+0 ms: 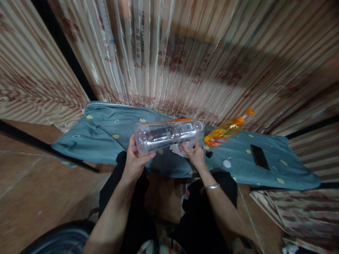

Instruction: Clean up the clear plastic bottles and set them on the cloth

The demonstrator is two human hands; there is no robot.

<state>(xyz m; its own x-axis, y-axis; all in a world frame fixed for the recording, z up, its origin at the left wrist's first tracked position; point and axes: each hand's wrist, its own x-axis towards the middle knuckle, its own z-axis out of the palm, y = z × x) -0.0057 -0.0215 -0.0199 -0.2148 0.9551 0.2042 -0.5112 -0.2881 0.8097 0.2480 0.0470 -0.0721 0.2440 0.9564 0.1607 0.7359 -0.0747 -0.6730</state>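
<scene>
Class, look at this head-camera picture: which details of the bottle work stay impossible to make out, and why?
- Clear bottle: label print blurred, too small to read.
- Right hand: fingertips hidden behind the bottle; grip on the white paper unclear.
- Orange bottle: label too small.
- Small black and white round things: too small to identify.
- Left hand: palm hidden.

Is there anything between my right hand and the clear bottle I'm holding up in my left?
Nothing visible. The left hand grips the clear bottle at its base. The right hand is just under its neck end, fingers on a white paper scrap on the cloth.
</scene>
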